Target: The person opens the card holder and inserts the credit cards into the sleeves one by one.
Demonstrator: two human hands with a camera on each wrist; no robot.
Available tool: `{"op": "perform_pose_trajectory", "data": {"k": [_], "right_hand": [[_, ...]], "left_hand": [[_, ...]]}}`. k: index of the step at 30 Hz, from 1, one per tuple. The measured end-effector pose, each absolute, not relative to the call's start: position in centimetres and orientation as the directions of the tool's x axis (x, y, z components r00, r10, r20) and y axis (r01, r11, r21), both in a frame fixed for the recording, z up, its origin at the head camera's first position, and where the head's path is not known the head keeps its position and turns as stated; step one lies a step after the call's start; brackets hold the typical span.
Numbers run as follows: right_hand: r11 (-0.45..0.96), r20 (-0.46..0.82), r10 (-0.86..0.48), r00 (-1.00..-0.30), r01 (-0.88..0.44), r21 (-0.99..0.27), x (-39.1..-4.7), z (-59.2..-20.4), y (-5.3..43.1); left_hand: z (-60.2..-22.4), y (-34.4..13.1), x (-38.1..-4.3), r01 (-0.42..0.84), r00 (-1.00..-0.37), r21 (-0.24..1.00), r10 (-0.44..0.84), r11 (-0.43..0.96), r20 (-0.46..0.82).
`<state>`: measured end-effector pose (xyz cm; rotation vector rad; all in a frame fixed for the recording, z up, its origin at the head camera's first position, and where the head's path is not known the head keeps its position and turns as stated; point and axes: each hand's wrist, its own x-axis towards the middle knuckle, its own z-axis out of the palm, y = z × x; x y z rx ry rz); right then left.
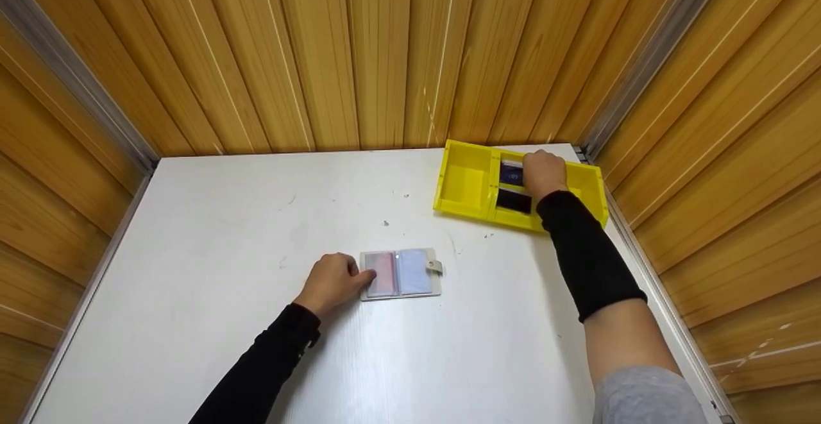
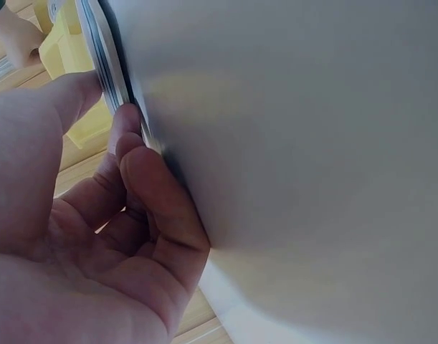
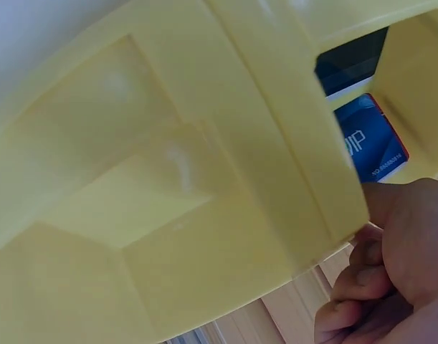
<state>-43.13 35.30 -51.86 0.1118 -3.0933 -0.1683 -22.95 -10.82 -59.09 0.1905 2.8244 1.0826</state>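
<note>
On the white table lies an opened card holder [image 1: 415,271] with clear sleeves, a pinkish sheet on its left side and a pale blue one on its right. My left hand [image 1: 333,283] pinches its left edge, thumb on top and fingers along the edge. My right hand [image 1: 545,172] is at the far part of a yellow bin's [image 1: 465,180] middle section. In the right wrist view its thumb dips behind a divider, close to a blue VIP card [image 3: 369,140]; its other fingers are curled. I cannot tell what its fingertips hold.
A black card [image 1: 514,201] lies in the near half of the bin's middle section. The bin's side compartments show bare yellow floors. Wood-slat walls [image 1: 378,58] rise behind the table and on both sides. Small dark specks mark the white tabletop [image 1: 224,251].
</note>
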Motion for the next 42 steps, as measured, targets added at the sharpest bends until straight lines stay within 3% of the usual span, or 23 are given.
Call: {"op": "perform_pose_trajectory", "data": {"k": [26,42], "right_hand": [[0.989,0.069,-0.081,-0.994,-0.071,0.132,-42.7,-52.0,37.3],[0.995,-0.006,-0.097,-0.995,-0.097,-0.014,-42.8,-50.1,37.8]], "left_hand": [[-59.0,-10.2,-23.2,0.099,-0.981,0.667,0.183,0.738,-0.056],[-58.9,-10.5,-23.4,0.102,-0.983,0.647,0.176,0.755,-0.052]]}}
